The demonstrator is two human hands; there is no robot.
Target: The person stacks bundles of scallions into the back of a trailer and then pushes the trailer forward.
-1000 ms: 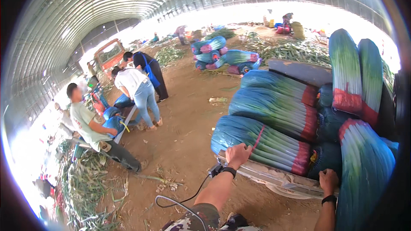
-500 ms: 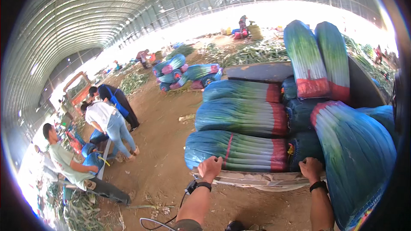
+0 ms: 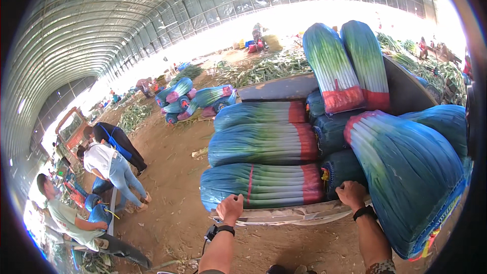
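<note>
Several long net bags of leeks lie in an open wooden-edged load bed. In the front row is a leek bag with a pink band, its red end facing right. My left hand is closed against its lower left side, at the bed's front edge. Over the same edge, my right hand is closed beside a dark blue bag end. Curled fingers hide what either hand grips. Right of that hand, a large leek bag slants over the bed's corner, its blue end hanging outside.
Two leek bags lean upright at the back of the bed. Three people stand at the left, one in a white shirt, beside blue bags. Farther back are a pile of bagged leeks and loose leeks on the dirt floor.
The view has swung right, so the bed, bags and people appear farther left. Both hands stay closed at the bed's front edge, and the bags keep their places.
</note>
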